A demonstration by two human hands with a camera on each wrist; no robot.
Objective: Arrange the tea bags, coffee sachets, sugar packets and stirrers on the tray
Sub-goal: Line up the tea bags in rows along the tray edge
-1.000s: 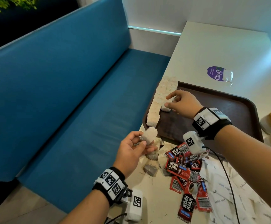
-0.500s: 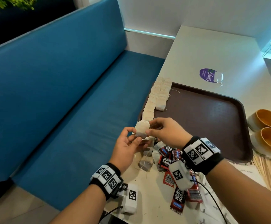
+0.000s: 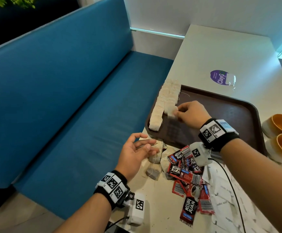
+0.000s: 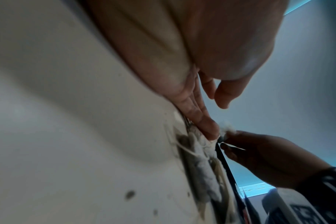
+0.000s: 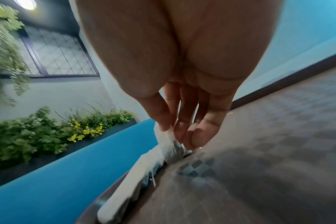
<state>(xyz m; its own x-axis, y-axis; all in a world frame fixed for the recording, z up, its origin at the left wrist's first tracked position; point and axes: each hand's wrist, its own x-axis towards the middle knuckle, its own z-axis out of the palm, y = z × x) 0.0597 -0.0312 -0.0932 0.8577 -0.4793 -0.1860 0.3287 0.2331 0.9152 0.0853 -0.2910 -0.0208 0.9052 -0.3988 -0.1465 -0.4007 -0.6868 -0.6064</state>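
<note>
Blue upholstered bench seating [image 3: 56,105] fills the left of the scene, with a pale tabletop [image 3: 224,52] beside it on the right.

Left hand [image 3: 135,153]: relaxed and spread, palm turned inward, holding nothing. Its fingertips [image 4: 207,128] reach the loose tea bags [image 3: 153,163] heaped on the tabletop at the 7 o'clock corner of the tray [image 3: 234,113]. The left wrist view shows the fingers lying against this heap.

Row of tea bags [image 3: 163,105]: laid overlapping along the tray's 9 o'clock edge, running from the far corner toward the near one. A second, shorter row lies just beside it toward the tray's middle.

Right hand [image 3: 190,113]: over the tray, thumb and fingers pinching one tea bag [image 3: 170,111]. This bag sits at the near end of the shorter row, touching the row. Whether it rests on the tray floor cannot be told.

Coffee sachets [image 3: 189,179]: red and black, piled loose on the tabletop at 6 o'clock of the tray, none on it.

Sugar packets [image 3: 224,199]: white, scattered on the tabletop to the right of the sachets.

Purple sticker [image 3: 219,77]: on the tabletop at 12 o'clock of the tray.

Two orange-lined cups [image 3: 281,137]: on the tabletop at 3 o'clock of the tray, just beside its rim.
</note>
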